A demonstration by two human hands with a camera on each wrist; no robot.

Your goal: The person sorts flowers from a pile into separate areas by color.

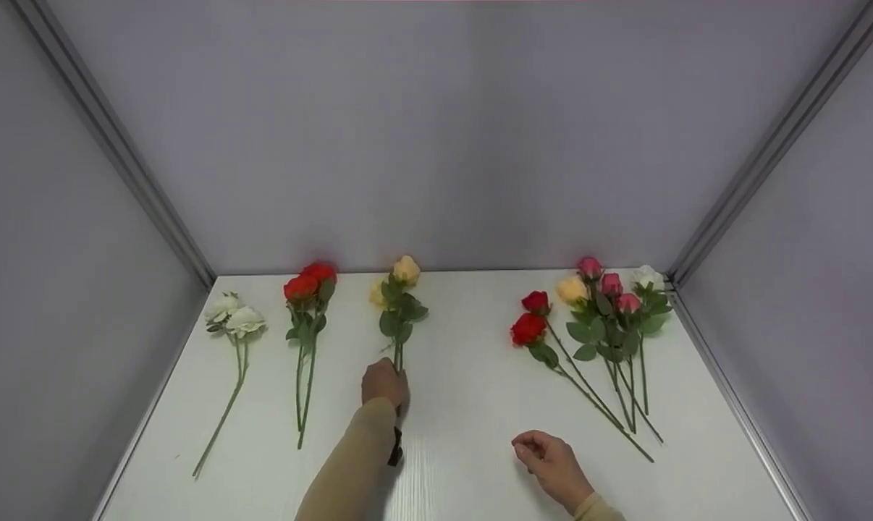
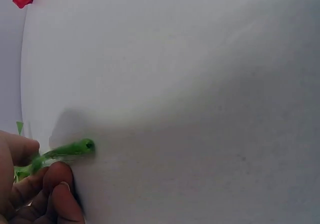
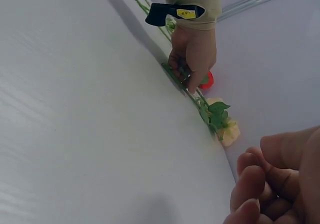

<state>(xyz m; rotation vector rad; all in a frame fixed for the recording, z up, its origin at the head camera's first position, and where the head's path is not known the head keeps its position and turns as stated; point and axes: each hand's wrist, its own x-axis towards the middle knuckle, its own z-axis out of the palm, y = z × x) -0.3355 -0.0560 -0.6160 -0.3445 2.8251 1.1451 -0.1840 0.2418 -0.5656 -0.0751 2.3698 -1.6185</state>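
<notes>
My left hand [image 1: 384, 383] grips the stems of two pale yellow roses [image 1: 406, 271] at the middle of the white table. In the left wrist view a cut green stem end [image 2: 75, 148] sticks out between its thumb and fingers, close over the table. The right wrist view shows the blooms [image 3: 230, 132] and leaves beyond those fingers. My right hand [image 1: 549, 463] hovers at the front right, its fingers loosely curled around nothing. Nearest to it lie two red roses [image 1: 528, 329] with long slanting stems.
White flowers [image 1: 245, 320] lie at the far left, with orange-red roses [image 1: 301, 288] beside them. At the right, pink roses [image 1: 611, 284], a yellow rose [image 1: 572, 290] and a white one [image 1: 648, 277] form a cluster. Grey walls [image 1: 436, 145] enclose the table [image 1: 465, 362].
</notes>
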